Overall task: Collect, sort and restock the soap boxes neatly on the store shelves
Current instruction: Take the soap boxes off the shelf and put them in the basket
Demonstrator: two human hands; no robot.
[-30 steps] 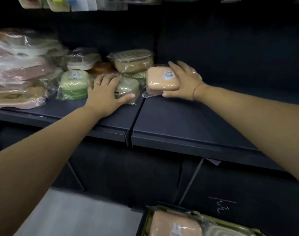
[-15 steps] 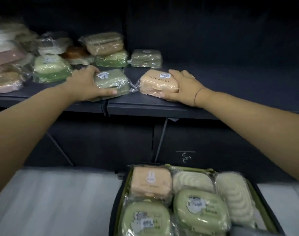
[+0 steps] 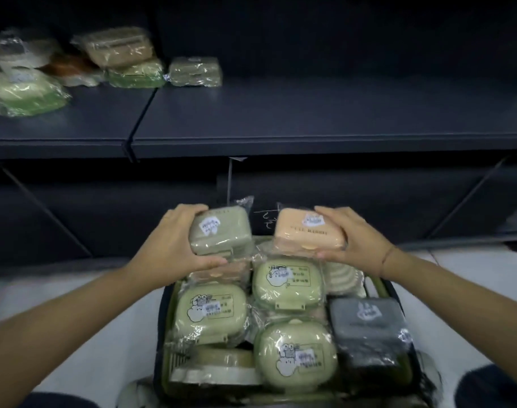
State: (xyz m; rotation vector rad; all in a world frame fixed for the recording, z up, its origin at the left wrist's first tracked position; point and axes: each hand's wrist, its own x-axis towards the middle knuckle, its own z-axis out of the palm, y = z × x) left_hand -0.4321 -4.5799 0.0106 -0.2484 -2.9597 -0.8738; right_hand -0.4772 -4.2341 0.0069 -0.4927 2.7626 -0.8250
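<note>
My left hand (image 3: 174, 245) grips a sage-green soap box (image 3: 220, 231) in clear wrap, held above the far end of the basket (image 3: 163, 319). My right hand (image 3: 358, 240) grips a peach soap box (image 3: 307, 232) with a white sticker, level with the green one. Below them the basket holds several wrapped soap boxes, among them a light green one (image 3: 286, 282) and a dark grey one (image 3: 367, 319). On the dark shelf (image 3: 280, 113) at the back left lie more wrapped boxes, such as an olive one (image 3: 196, 71) and a tan one (image 3: 118, 48).
The shelf's front edge (image 3: 310, 148) runs across the view above my hands. Its right part is bare dark board. Slanted shelf braces (image 3: 469, 192) show under it. A pale floor (image 3: 74, 304) lies on both sides of the basket.
Both hands have pulled back from the shelf and down, each carrying its soap box, and now hold them over the basket. The view has tilted downward.
</note>
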